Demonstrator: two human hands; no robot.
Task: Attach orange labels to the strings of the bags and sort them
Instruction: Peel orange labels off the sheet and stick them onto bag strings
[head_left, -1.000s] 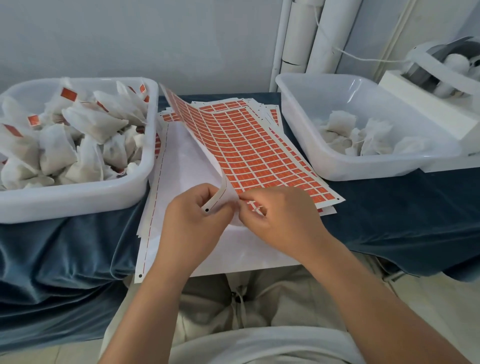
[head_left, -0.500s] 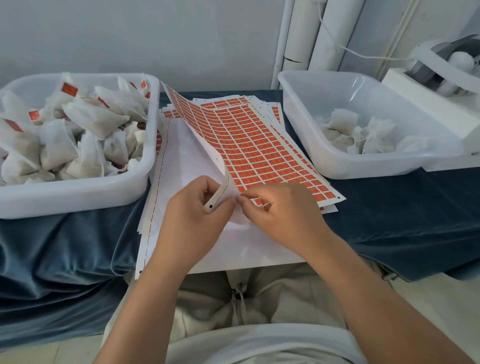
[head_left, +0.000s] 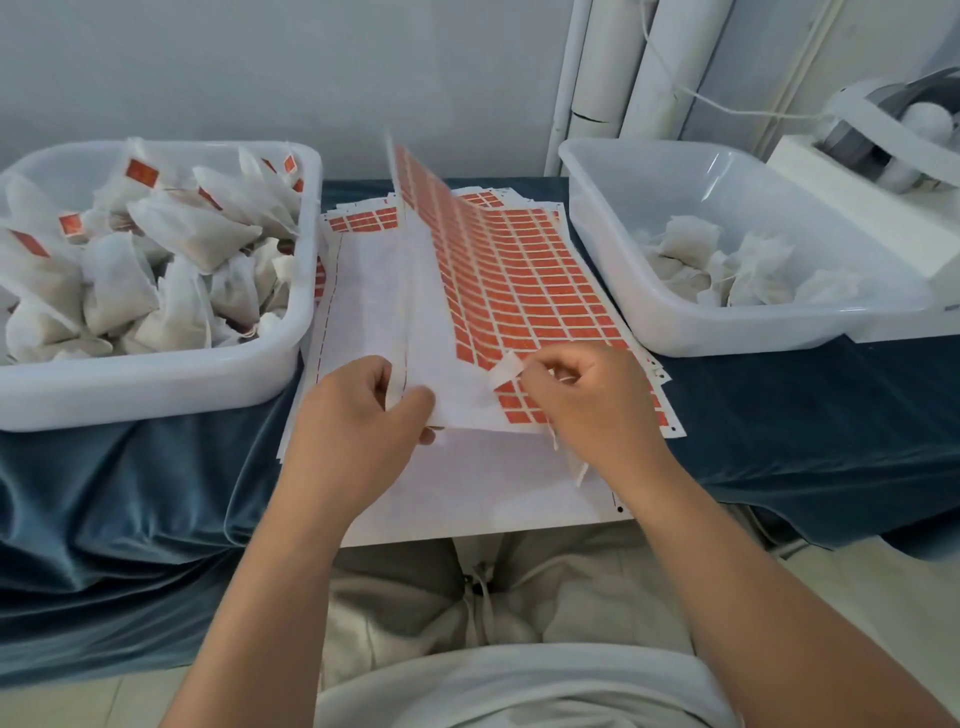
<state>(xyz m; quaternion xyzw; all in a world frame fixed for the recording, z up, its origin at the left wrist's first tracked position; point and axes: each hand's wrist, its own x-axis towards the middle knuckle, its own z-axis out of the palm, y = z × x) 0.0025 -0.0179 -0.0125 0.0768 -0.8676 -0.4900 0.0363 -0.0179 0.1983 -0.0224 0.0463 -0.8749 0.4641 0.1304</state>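
Peeling a label loose from the sheet, before any bag is in hand.

The left hand (head_left: 358, 415) grips the raised near edge of the orange label sheet (head_left: 519, 280), which curls up over the stack on the worktop (head_left: 779, 415). The right hand (head_left: 587, 400) pinches a small pale tab (head_left: 506, 370) lifted from the sheet's near rows. Labelled bags (head_left: 156, 260) fill the left tub (head_left: 156, 387). The next move likely calls for freeing the tab cleanly, then fetching an unlabelled bag (head_left: 691, 241) from the right tub (head_left: 727, 335).

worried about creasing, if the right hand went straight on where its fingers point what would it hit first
The right hand would likely meet the lifted label sheet first, then the left hand; depth unclear.
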